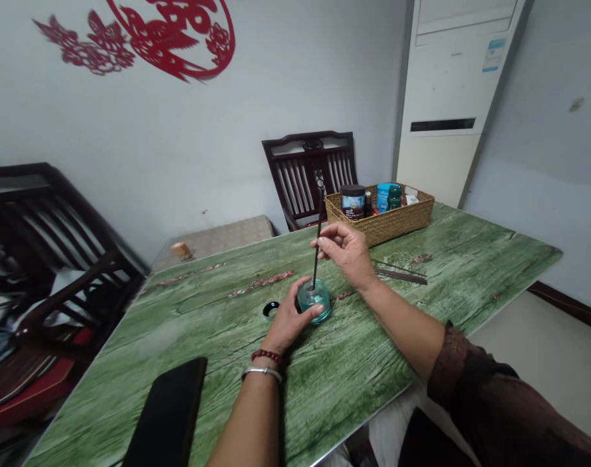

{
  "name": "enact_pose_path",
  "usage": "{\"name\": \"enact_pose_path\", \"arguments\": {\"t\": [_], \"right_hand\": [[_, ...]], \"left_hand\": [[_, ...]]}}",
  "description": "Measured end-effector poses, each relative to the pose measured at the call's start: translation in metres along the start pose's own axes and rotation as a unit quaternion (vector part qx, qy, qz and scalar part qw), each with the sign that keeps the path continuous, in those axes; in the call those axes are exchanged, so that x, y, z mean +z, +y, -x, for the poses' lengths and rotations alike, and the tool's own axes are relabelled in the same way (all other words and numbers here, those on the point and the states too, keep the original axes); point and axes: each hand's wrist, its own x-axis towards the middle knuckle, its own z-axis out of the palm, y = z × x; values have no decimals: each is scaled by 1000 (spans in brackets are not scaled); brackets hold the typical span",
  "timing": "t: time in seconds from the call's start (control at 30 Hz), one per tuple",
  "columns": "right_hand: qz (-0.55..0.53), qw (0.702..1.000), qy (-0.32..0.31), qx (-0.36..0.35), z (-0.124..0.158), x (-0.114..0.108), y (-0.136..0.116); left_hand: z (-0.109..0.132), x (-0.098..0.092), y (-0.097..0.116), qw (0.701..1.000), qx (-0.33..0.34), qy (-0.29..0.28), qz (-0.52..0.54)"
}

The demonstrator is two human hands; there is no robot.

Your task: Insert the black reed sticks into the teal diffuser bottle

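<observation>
My left hand [292, 312] is wrapped around a small clear glass diffuser bottle [319, 314] of blue-green liquid, which stands upright on the green wood-patterned table [217, 331]. Between the thumb and fingertips of my right hand [342, 250] is a thin dark diffuser stick [319, 224], held nearly upright. Its lower end is at the bottle's mouth; how deep it goes is hard to see. Several more dark sticks [401, 277] lie on the table to the right, partly behind my right wrist. A round black cap [271, 309] lies just left of my left hand.
Behind my right hand stands a woven basket [402, 222] with jars and bottles. A black phone [166, 415] lies at the front left. Dark wooden chairs [309, 172] stand behind and left of the table. A small wooden object [181, 250] is near the far left edge.
</observation>
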Motion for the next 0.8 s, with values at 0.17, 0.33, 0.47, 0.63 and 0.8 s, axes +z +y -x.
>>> {"name": "enact_pose_path", "arguments": {"t": [0.17,0.33,0.47,0.63,0.8], "right_hand": [[75,996,-33,42,7,10,34],[164,980,-110,23,11,-8,39],[397,917,-24,12,18,-68,40],[671,721,-106,140,38,-123,49],[724,638,-208,161,45,-115,54]], "left_hand": [[-1,1,-1,1000,12,2,13],[0,1,4,1000,12,0,13],[0,0,9,1000,-10,-6,4],[-1,0,9,1000,-21,-11,-8],[-1,-1,9,1000,-16,-5,-13]]}}
